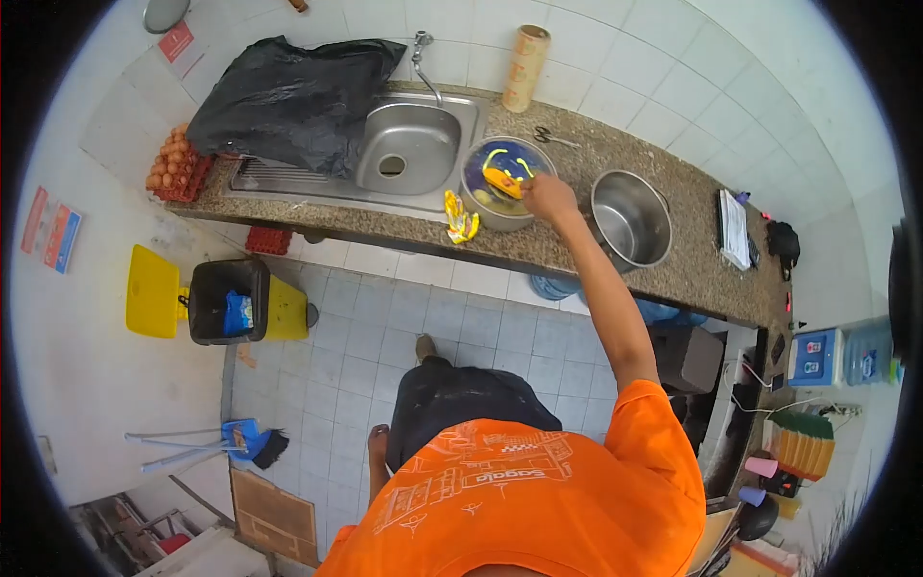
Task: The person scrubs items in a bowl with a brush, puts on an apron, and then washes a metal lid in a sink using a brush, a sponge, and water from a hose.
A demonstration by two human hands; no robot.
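My right hand [551, 199] reaches out over a round pot [498, 222] on the counter and is closed on a yellow packet [503, 183]. Yellow streaks lie on the blue surface [524, 157] within the pot's rim; I cannot make out what that surface is. A crumpled yellow wrapper [460, 217] rests on the counter edge to the left of the pot. At my side hangs my left hand [379, 440], low beside my dark trousers and away from the counter. Its fingers are too small and shadowed to read.
Right of my arm stands a large steel pot [632, 219]. Behind are scissors [556, 137] and a roll of film [526, 69]. Leftward are the sink [411, 144], a black bag [288, 96] and eggs [173, 162]. A yellow bin [286, 308] stands on the floor.
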